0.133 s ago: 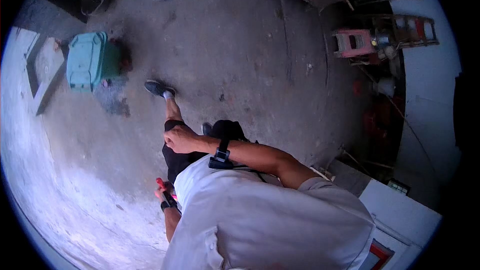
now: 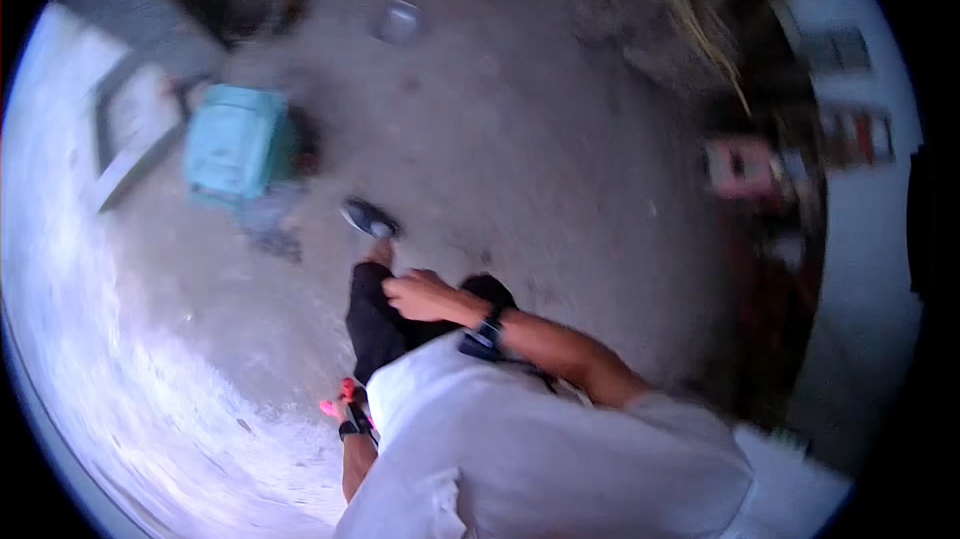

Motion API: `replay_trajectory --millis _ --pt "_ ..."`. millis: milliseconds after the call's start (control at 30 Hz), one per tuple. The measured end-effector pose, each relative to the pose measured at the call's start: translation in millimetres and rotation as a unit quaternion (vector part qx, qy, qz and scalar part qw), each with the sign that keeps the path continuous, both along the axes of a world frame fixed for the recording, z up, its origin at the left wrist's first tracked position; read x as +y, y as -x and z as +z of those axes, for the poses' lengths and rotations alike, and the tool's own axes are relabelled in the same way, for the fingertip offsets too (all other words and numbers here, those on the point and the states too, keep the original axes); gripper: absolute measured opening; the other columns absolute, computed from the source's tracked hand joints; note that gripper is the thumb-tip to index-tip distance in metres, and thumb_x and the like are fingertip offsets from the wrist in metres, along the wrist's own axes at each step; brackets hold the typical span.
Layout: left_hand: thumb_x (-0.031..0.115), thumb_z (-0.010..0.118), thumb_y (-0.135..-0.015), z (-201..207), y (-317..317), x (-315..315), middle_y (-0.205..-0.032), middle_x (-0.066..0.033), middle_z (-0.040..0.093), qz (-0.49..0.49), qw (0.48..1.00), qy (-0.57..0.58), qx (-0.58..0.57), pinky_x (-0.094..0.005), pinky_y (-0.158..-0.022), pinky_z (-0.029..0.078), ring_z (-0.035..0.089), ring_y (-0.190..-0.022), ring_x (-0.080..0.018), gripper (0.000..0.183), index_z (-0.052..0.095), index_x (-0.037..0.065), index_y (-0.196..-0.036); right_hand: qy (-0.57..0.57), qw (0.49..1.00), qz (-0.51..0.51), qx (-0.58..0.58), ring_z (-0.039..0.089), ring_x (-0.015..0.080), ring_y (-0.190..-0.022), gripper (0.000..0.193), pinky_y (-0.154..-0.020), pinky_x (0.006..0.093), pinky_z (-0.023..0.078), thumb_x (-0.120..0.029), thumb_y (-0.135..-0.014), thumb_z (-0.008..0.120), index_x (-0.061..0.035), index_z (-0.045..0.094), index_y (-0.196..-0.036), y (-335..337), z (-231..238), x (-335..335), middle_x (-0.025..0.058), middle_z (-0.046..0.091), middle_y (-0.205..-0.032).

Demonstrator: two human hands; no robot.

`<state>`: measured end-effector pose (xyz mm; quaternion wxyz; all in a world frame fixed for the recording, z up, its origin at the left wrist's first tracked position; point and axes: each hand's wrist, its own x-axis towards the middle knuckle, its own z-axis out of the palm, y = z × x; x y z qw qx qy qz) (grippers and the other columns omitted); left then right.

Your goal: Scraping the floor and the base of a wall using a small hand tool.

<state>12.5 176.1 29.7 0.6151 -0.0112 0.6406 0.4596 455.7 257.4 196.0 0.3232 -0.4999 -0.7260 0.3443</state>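
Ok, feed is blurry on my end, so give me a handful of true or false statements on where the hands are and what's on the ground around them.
1. The right hand is out in front of the body, over the dark trousers. True.
2. The left hand hangs low by the side with something pink-red at it. True, though blur hides what the thing is.
3. A teal box stands on the ground to the right of the person. False: it is ahead and to the left.
4. Both wrists are bare. False: each carries a dark band, the right wrist's clearest.
5. A dark shoe is stepped forward on the concrete ground. True.
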Motion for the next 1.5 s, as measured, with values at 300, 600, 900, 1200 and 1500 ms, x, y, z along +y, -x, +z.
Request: replay_trajectory --millis 300,600,900,1200,1500 --pt "0.014 0.046 -0.076 115.3 -3.2 -148.0 -0.063 -0.0049 0.045 0.187 0.959 0.213 0.006 -0.0391 -0.056 0.044 0.048 -0.055 -0.0206 0.007 0.045 0.008 -0.072 0.312 0.922 -0.016 -0.228 0.061 0.0354 -0.087 0.016 -0.077 0.0444 0.047 -0.020 -0.078 0.058 -0.0066 0.063 -0.085 -28.3 2.0 -0.5 0.0167 0.064 -0.086" --pt "0.011 0.047 -0.078 73.5 -190.9 -57.2 -0.053 -0.0001 0.043 0.391 0.888 0.182 -0.158 -0.0312 -0.049 0.044 0.047 -0.048 -0.0176 0.016 0.041 0.011 -0.063 0.320 0.891 0.083 -0.312 0.063 0.0342 -0.087 0.017 -0.079 0.0427 0.049 -0.018 -0.075 0.059 -0.0077 0.069 -0.085 -209.8 -125.8 362.0 0.0167 0.066 -0.084" --pt "0.013 0.036 -0.082 63.6 -338.9 95.8 -0.056 0.0010 0.044 0.566 0.782 0.245 -0.091 -0.0230 -0.042 0.039 0.044 -0.048 -0.0119 0.014 0.041 0.011 -0.069 0.153 0.857 0.132 -0.475 0.061 0.0365 -0.092 0.021 -0.081 0.0436 0.050 -0.016 -0.072 0.061 -0.0035 0.068 -0.087 -202.6 -328.5 748.3 0.0211 0.064 -0.096" --pt "0.004 0.044 -0.076 44.4 -458.5 225.9 -0.057 -0.0015 0.043 0.741 0.618 0.256 -0.062 -0.0251 -0.044 0.040 0.044 -0.046 -0.0154 0.005 0.043 0.006 -0.072 -0.062 0.746 0.279 -0.602 0.064 0.0274 -0.086 0.015 -0.066 0.0391 0.052 -0.016 -0.077 0.058 -0.0095 0.070 -0.082 -206.6 -473.9 901.2 0.0114 0.066 -0.092" --pt "0.015 0.042 -0.083 52.2 -538.9 249.6 -0.054 0.0000 0.039 0.732 0.658 0.174 -0.042 -0.0268 -0.041 0.033 0.037 -0.045 -0.0149 0.018 0.040 0.014 -0.065 -0.153 0.517 0.460 -0.705 0.058 0.0257 -0.094 0.014 -0.083 0.0399 0.045 -0.017 -0.077 0.059 -0.0124 0.069 -0.085 -140.6 -428.1 871.7 0.0097 0.065 -0.091"
